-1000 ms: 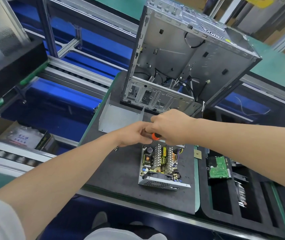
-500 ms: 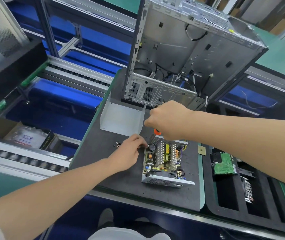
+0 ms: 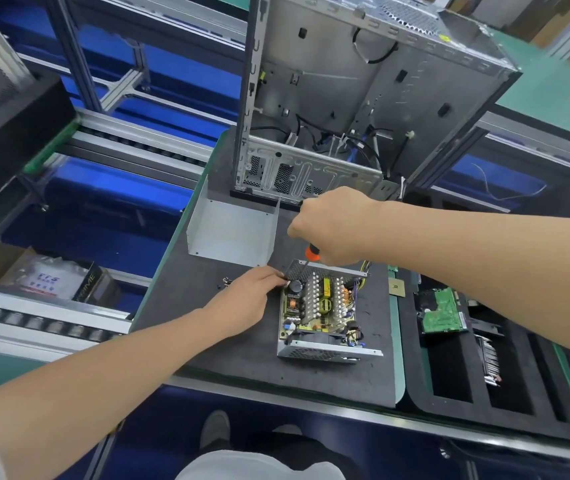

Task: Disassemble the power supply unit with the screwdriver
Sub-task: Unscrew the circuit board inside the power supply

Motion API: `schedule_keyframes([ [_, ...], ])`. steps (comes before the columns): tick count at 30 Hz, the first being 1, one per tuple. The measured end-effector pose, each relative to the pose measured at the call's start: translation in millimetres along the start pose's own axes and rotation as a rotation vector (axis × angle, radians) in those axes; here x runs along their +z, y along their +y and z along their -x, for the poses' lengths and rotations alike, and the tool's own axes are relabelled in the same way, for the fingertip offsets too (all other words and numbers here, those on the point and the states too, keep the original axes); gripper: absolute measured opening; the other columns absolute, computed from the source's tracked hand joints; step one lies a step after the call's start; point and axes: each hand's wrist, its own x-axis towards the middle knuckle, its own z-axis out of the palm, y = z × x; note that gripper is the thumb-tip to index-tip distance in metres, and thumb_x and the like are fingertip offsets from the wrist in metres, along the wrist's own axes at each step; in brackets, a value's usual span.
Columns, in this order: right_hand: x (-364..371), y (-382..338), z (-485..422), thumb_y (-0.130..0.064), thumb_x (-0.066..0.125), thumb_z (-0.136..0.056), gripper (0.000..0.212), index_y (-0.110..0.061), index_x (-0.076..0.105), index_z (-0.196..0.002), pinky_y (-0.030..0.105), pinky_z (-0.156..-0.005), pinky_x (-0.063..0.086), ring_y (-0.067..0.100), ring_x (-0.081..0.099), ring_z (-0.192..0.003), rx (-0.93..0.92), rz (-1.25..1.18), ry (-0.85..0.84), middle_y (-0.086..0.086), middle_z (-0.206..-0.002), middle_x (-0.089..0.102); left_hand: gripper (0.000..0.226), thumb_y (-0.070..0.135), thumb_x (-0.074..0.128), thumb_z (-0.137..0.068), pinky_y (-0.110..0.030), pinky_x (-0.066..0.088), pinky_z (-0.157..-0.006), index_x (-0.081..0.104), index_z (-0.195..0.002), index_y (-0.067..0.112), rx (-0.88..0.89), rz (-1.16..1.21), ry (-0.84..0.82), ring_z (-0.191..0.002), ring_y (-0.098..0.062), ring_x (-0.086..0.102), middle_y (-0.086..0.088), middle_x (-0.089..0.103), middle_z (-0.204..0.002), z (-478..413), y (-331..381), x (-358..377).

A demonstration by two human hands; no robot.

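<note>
Right hand (image 3: 332,226), fingers gripping the screwdriver (image 3: 312,253), tip at the far left corner of the power supply unit (image 3: 321,308); left hand (image 3: 246,300), fingers pinching that corner, unit near the table (image 3: 207,351) front edge

power supply unit (image 3: 325,353): bare perforated sheet metal, dull sheen | screwdriver (image 3: 312,252) over its far edge: orange handle, glossy plastic | cover (image 3: 231,233) behind-left of it: smooth matt grey sheet metal | mat (image 3: 328,384) beneath it: dark, matt, finely rough | computer case (image 3: 328,74) behind it: bare pale metal
</note>
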Motion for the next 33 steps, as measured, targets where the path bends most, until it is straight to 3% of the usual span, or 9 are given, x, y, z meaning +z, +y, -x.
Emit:
schedule_keyframes([
  [4, 2, 0, 0, -0.015, 0.054, -0.094, 0.016, -0.020, 0.039, -0.091, 0.030, -0.050, 0.037, 0.017, 0.037, -0.055, 0.005, -0.004, -0.002, -0.001, -0.073, 0.030, 0.055, -0.010, 0.046, -0.097, -0.019, 0.026, -0.119, 0.059, -0.146, 0.011, 0.012, -0.020, -0.017, -0.145, -0.021, 0.045, -0.005, 0.050, -0.155, 0, -4, -3],
  [7, 2, 1, -2, -0.017, 0.055, -0.095, 0.027, -0.019, 0.033, -0.079, 0.030, -0.049, 0.036, 0.018, 0.036, -0.054, 0.016, 0.007, -0.014, -0.001, -0.073, 0.029, 0.061, -0.018, 0.041, -0.093, -0.005, 0.013, -0.116, 0.063, -0.142, 0.010, -0.034, 0.077, -0.024, -0.144, -0.021, 0.042, -0.005, 0.050, -0.153, -2, -5, -8],
  [10, 1, 1, -5, -0.019, 0.055, -0.095, 0.043, -0.023, 0.021, -0.069, 0.030, -0.049, 0.035, 0.018, 0.037, -0.055, 0.010, -0.006, -0.020, 0.000, -0.073, 0.030, 0.061, -0.017, 0.041, -0.093, -0.016, 0.021, -0.118, 0.060, -0.144, 0.012, -0.027, 0.079, -0.043, -0.140, -0.021, 0.039, -0.005, 0.047, -0.151, -1, -3, -5],
  [14, 3, 2, -7, -0.019, 0.056, -0.094, 0.042, -0.025, 0.022, -0.069, 0.029, -0.048, 0.035, 0.018, 0.038, -0.055, 0.011, -0.016, -0.022, 0.000, -0.073, 0.032, 0.050, -0.011, 0.045, -0.095, -0.028, 0.031, -0.115, 0.061, -0.138, 0.011, -0.038, 0.070, 0.000, -0.132, -0.025, 0.042, -0.005, 0.051, -0.145, -4, 3, 0],
  [21, 11, 5, -6, -0.020, 0.057, -0.093, 0.038, -0.024, 0.027, -0.069, 0.028, -0.045, 0.033, 0.019, 0.040, -0.054, 0.032, -0.039, -0.024, 0.000, -0.074, 0.036, 0.051, -0.008, 0.046, -0.095, -0.021, 0.024, -0.117, 0.068, -0.133, 0.018, -0.063, 0.104, 0.011, -0.136, -0.016, 0.043, 0.000, 0.055, -0.147, -1, -3, -1],
  [29, 17, 4, -7, -0.027, 0.058, -0.095, 0.040, -0.024, 0.028, -0.069, 0.027, -0.046, 0.028, 0.019, 0.038, -0.055, 0.092, -0.115, -0.009, 0.000, -0.076, 0.033, 0.048, -0.009, 0.046, -0.093, -0.028, 0.030, -0.119, 0.065, -0.131, 0.014, -0.014, 0.081, 0.028, -0.133, -0.019, 0.043, -0.001, 0.053, -0.145, -3, -4, 5],
  [33, 19, 3, -6, -0.025, 0.057, -0.093, 0.036, -0.020, 0.031, -0.069, 0.026, -0.048, 0.031, 0.020, 0.043, -0.055, 0.137, -0.163, 0.002, 0.003, -0.075, 0.038, 0.053, -0.011, 0.046, -0.092, -0.014, 0.016, -0.120, 0.064, -0.137, 0.012, 0.014, 0.058, 0.034, -0.142, -0.019, 0.040, -0.003, 0.053, -0.150, -1, -10, 6],
])
